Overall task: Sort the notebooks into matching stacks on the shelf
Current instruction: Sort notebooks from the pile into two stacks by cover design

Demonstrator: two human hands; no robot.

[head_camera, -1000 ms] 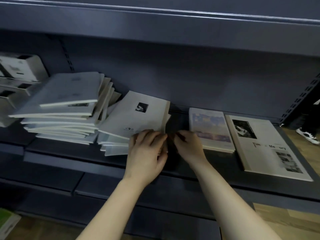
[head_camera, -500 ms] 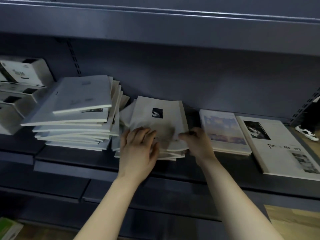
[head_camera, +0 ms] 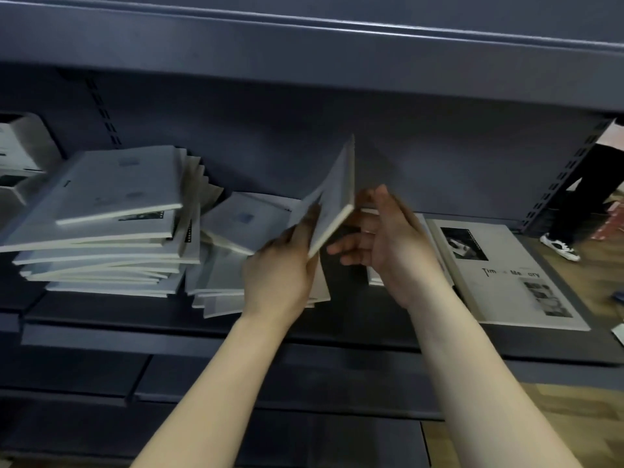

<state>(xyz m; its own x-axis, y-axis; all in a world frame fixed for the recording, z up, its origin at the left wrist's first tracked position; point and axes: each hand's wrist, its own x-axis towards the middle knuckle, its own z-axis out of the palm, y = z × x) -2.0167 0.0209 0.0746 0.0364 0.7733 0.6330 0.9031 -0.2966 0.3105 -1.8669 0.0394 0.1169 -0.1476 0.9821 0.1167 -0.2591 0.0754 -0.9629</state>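
While shelf carries tall stack at left end, large notebook at right end, loose pile between, small notebook, flat on that pile a moment ago, now up, steeply tilted above it. Left grip curled round its lower edge; right grip loose, holding nothing, just beside its corner. Pick looks done; matching stack yet to choose.

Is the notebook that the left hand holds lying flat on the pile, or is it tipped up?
Tipped up. The notebook stands steeply above the pile, its lower corner gripped by the left hand.
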